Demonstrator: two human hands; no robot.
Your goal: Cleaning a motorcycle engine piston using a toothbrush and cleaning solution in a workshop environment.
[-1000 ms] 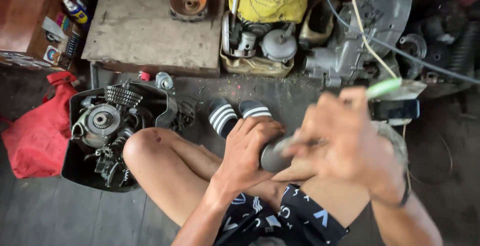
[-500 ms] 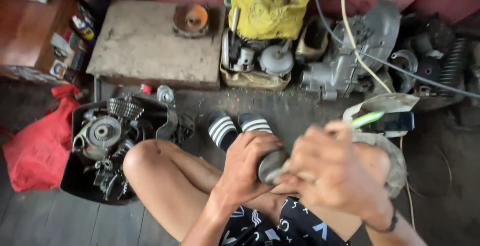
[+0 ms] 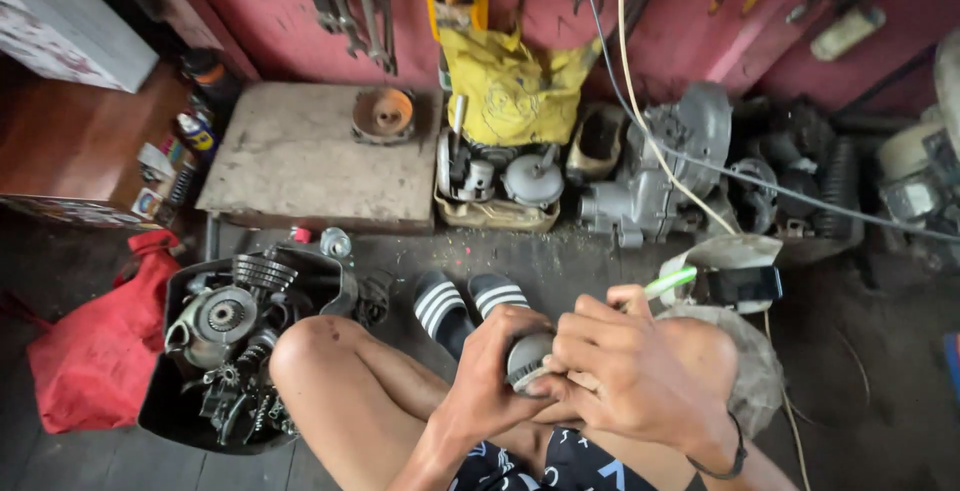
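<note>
The floor [image 3: 560,261] is dark, grimy concrete, dusted with grit along the foot of a red wall [image 3: 250,1]. Against that wall sits a low slab [image 3: 300,166] of worn grey board with a rusty pulley [image 3: 383,113] at its back right corner. To its right come a tray [image 3: 495,213] of metal parts under a yellow cloth [image 3: 510,91], then a grey engine case [image 3: 655,181] and darker engine pieces toward the right edge. Cables [image 3: 640,121] hang down the wall and trail over the case. At the floor's left edge lies a red bag [image 3: 95,361], and just beside it a black tub [image 3: 180,401] packed with engine parts.

Open floor is scarce: a narrow strip between the slab's front edge and the person's striped sandals [image 3: 465,301], and a bare patch at the lower right corner.

The person sits with knees up. The left hand [image 3: 495,366] wraps its fingers tightly around a small round grey part [image 3: 527,359], held above the lap, between the knees. The right hand [image 3: 625,376] touches the same part, its fingers curled closed around a green-handled tool [image 3: 668,283] whose handle sticks up and right. The part looks dull metal, short and cylindrical, mostly hidden by both hands.
</note>
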